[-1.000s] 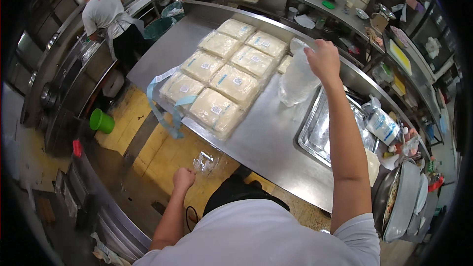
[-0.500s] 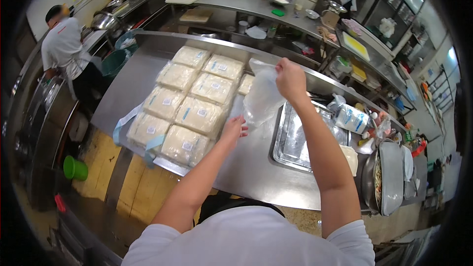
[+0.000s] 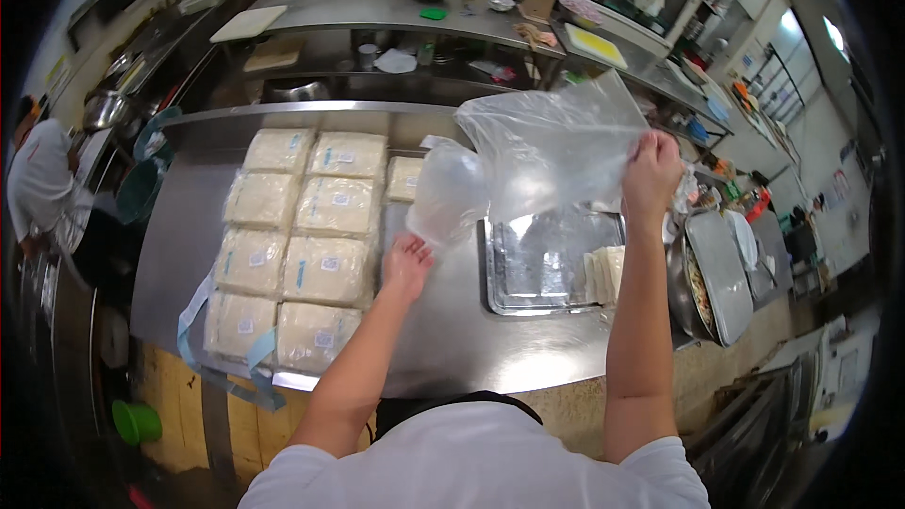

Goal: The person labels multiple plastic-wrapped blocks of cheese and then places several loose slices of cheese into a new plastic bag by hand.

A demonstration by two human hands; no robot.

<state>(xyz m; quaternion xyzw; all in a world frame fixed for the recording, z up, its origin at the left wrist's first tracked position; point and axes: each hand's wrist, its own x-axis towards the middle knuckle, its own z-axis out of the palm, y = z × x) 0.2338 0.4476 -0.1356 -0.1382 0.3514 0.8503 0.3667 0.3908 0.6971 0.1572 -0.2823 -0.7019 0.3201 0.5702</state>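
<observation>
My right hand is closed on the edge of a clear plastic bag, which stretches out leftward over the table. A bunched pack of clear plastic bags stands at the bag's left end. Just below that pack is my left hand, its fingers loosely bent and nothing visible in them. To its left, several clear-wrapped packs of flat, pale sheets stand in two columns, and a smaller pale pack sits behind the bags. A metal tray lies under the stretched bag, with pale stacked pieces at its right.
These things are on a steel table with a raised back edge. A blue strap hangs over its front left. At the right stands a wide pan of food beside a metal lid. Another person works at the far left.
My right hand has swung right, drawing the bag out wide from the bunched pack. The left hand stays low beside the pack. The view has turned to the right.
</observation>
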